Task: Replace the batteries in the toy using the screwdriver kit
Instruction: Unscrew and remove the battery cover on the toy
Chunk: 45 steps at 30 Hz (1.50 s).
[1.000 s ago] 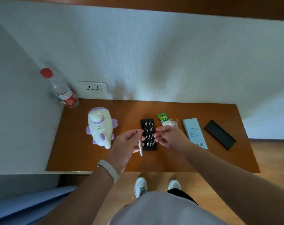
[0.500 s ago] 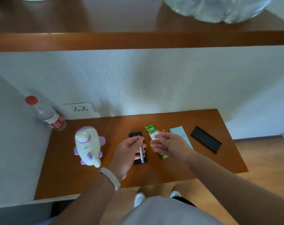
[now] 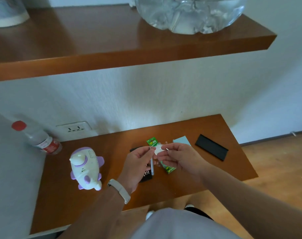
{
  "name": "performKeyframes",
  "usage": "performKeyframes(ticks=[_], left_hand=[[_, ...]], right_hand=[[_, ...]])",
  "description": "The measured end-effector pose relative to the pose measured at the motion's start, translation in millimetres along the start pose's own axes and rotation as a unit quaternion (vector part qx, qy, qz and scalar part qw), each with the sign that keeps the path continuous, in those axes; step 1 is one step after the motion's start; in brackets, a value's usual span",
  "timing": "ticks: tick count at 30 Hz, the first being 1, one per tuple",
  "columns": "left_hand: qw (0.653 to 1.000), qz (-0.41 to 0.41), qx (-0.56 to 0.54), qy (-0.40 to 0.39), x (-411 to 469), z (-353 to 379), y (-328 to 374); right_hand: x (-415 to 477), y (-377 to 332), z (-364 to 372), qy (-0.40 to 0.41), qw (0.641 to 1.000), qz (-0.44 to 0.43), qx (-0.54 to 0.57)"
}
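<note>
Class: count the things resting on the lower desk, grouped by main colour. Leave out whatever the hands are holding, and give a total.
Black: 2 (bit tray, lid)
Green: 1 (battery pack)
Light blue: 1 (box)
White and purple: 1 (toy)
Clear with a red cap: 1 (bottle)
Total: 6

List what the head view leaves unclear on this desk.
Head view:
Bit case: mostly behind the left hand; bits too small to tell.
Bit in the right hand: tip too small.
Battery pack: middle behind the hands; count unseen.
Toy: battery door not shown.
</note>
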<state>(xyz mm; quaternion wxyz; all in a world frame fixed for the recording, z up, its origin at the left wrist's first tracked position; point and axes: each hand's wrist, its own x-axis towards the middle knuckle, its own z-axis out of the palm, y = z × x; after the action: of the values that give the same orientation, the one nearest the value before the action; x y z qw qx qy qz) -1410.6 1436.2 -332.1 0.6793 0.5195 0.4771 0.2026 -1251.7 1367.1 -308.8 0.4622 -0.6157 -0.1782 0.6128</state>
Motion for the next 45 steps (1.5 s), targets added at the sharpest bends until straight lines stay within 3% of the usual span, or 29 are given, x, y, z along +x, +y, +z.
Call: performKeyframes(ticks=[17,25,40,45], left_hand=[[0.996,0.063,0.061,-0.028,-3.2,4.4,13.3],[0.988,0.113,0.105,-0.028,-6.3,-1.5,15.2],[0.969,0.185,0.164,-0.013,-16.0,-7.4,16.9],[0.96,0.202,0.191,-0.016,-20.7,-8.3,18.9]], right_hand=[[-14.0,-13.3,-1.9,0.037,0.981,-0.104,-0.16],[-20.7,-22.0,6.4,0.048,0.927,-0.188,-0.32],[-26.1,-22.9,9.0,0.049,0.898,-0.227,-0.374],[-25.7,-23.1,4.8,0.039,0.862,-0.256,-0.436]])
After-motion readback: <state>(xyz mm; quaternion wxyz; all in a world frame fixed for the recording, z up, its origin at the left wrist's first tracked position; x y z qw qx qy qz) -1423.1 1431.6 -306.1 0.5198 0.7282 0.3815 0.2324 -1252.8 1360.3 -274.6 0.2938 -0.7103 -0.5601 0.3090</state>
